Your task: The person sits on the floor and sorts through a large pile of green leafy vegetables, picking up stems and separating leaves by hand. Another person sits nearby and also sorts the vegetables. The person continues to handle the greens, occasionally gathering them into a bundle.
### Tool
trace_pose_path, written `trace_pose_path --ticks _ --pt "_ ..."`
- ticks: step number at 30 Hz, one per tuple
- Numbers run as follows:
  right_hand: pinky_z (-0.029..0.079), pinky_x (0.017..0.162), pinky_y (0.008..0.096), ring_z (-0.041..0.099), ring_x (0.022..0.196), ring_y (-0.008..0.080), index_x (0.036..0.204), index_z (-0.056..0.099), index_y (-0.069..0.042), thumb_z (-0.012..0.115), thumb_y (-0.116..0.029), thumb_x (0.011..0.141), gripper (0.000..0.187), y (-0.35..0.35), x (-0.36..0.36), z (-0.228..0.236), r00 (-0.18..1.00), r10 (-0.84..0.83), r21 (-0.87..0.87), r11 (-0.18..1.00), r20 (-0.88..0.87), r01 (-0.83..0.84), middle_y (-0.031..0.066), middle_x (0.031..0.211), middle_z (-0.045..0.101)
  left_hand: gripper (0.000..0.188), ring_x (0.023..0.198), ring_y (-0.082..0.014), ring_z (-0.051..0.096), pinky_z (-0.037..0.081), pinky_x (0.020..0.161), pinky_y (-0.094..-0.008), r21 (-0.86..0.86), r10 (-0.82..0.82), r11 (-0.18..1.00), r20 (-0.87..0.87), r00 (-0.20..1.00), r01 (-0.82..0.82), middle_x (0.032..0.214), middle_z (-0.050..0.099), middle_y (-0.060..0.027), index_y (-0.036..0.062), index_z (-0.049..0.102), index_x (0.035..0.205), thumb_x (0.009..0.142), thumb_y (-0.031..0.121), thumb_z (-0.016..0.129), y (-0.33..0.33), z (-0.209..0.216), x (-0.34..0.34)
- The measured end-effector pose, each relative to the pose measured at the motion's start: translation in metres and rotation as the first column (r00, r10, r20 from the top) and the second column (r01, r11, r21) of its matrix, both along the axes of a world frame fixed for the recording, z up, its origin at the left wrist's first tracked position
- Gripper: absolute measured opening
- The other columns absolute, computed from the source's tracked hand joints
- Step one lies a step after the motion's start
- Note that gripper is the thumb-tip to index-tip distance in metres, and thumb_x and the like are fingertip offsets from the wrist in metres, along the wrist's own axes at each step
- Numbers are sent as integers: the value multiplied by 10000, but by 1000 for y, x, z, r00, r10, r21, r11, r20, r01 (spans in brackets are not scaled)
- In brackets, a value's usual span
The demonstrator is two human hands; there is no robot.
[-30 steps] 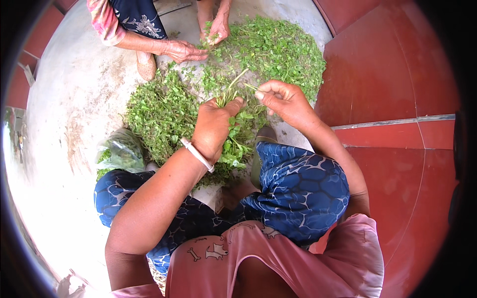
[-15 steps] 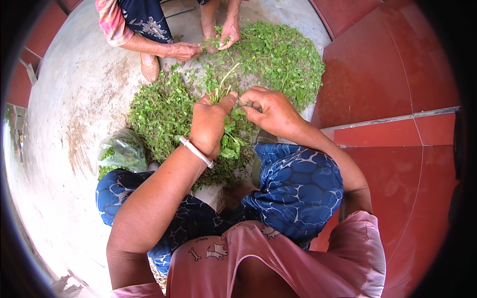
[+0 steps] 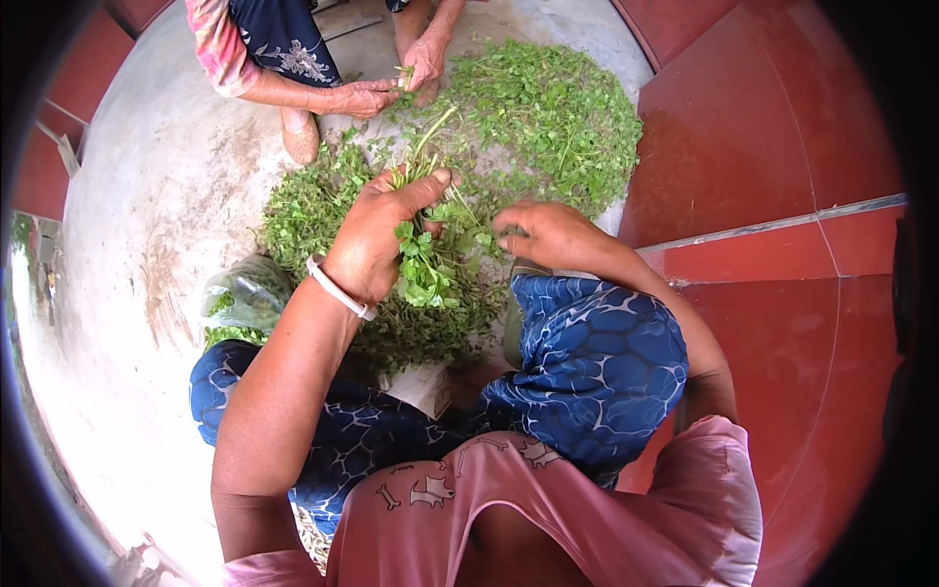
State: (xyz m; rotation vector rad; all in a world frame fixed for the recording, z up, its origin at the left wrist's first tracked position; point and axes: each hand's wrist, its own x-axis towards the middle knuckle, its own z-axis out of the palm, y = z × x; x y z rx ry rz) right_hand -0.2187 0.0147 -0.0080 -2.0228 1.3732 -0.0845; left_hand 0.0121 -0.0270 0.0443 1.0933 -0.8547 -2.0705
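My left hand [image 3: 381,230] is closed around a bunch of leafy green herbs [image 3: 427,279]. Pale stems stick up past its thumb, and broad, notched leaves hang below the fingers. To the right and apart from the bunch is my right hand [image 3: 548,233], its fingers curled in and downward. Whatever those fingers hold, if anything, is hidden. Beneath both hands a heap of loose herbs [image 3: 318,201] spreads over the pale floor, and a second heap [image 3: 558,108] lies farther off to the right.
Across the heap a person's hands [image 3: 367,98] pick at a small sprig; their shoe [image 3: 300,142] stands beside the greens. A clear plastic bag [image 3: 249,293] with greens sits by my left knee. Red tiled steps [image 3: 743,147] rise on the right.
My right hand has pulled away from the bunch to the right and slightly down. My left hand has shifted left with the herbs. The other person's right-side hand has moved left.
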Motion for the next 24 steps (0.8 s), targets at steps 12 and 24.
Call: trace_pose_path --ticks 12,24 --pt "456 618 244 600 787 119 1189 521 -17 547 -254 927 354 -27 26 27 626 -284 323 945 726 55 48 971 632 220 820 -122 587 486 636 -256 -1 -237 972 15 971 237 936 613 -34 24 573 1047 852 117 618 9 1 2" --pt "435 658 213 536 767 43 1020 592 -38 606 -156 885 181 -20 32 17 574 -325 313 942 751 124 -20 858 603 169 765 -113 509 398 644 -250 -132 -107 978 331 937 158 854 590 -23 34 577 923 835 177 572 17 -5 -8"
